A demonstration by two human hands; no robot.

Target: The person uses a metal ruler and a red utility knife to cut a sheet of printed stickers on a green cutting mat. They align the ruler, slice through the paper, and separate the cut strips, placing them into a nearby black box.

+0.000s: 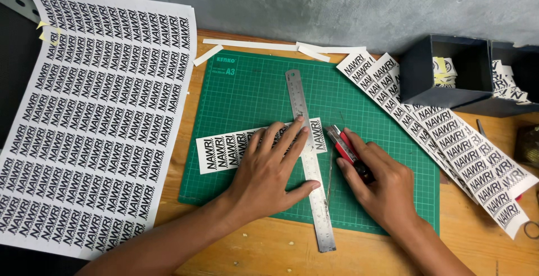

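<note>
My left hand (269, 169) lies flat with fingers spread, pressing a steel ruler (310, 163) and a white strip of printed labels (224, 151) onto a green cutting mat (252, 90). The ruler runs from the mat's upper middle down past its front edge and crosses the strip near its right end. My right hand (379, 180) grips a red and black utility knife (343, 144), whose tip rests just right of the ruler, beside the strip's right end.
A large printed label sheet (95, 113) lies at the left, hanging over the wooden table (281, 248). Cut label strips (449, 141) fan out at the right. Two dark boxes (449, 74) holding cut labels stand at the back right. White paper trimmings (269, 46) lie behind the mat.
</note>
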